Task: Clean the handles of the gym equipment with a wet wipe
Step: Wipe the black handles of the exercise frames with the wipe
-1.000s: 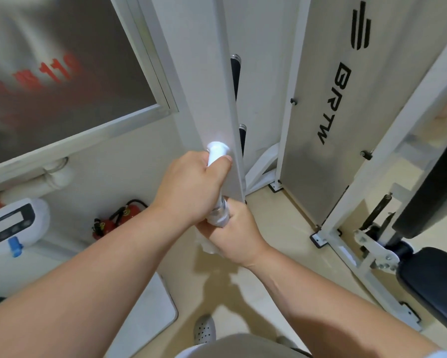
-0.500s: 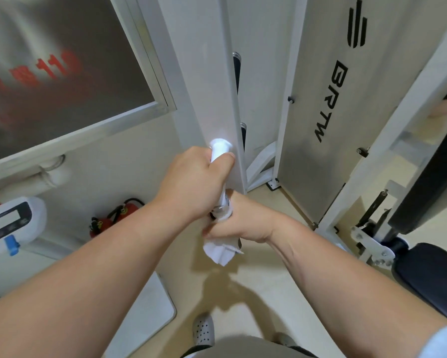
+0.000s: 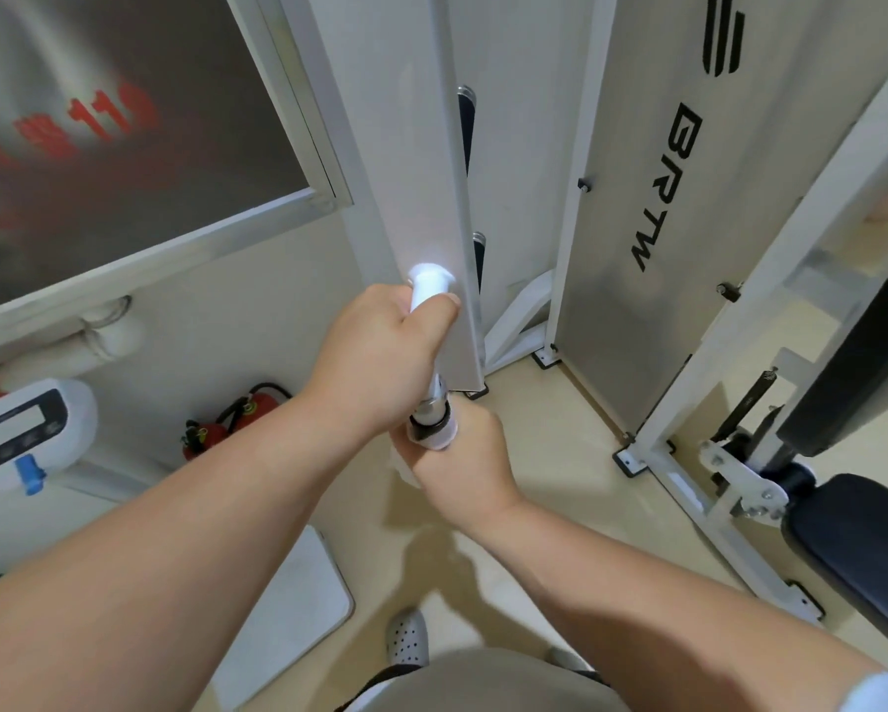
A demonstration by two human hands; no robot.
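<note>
A gym handle bar (image 3: 433,402) points away from me in the middle of the head view, with a bright white end cap (image 3: 430,276) at its far tip. My left hand (image 3: 375,362) grips the far part of the bar, thumb just under the cap. My right hand (image 3: 457,457) grips the near part, wrapped round the bar with a white wet wipe (image 3: 434,438) between palm and bar. Only a small edge of the wipe shows; a chrome collar with a black ring is visible between the hands.
A white machine upright (image 3: 421,197) and a grey shroud lettered BRTW (image 3: 652,197) stand behind. A black padded seat (image 3: 858,537) and white frame (image 3: 729,382) are at right. A scale (image 3: 20,434), red fire extinguishers (image 3: 231,418) and a white mat (image 3: 288,608) are at left.
My right hand has turned round the bar and drawn the hanging wipe up into its grip. My left hand keeps its hold near the cap.
</note>
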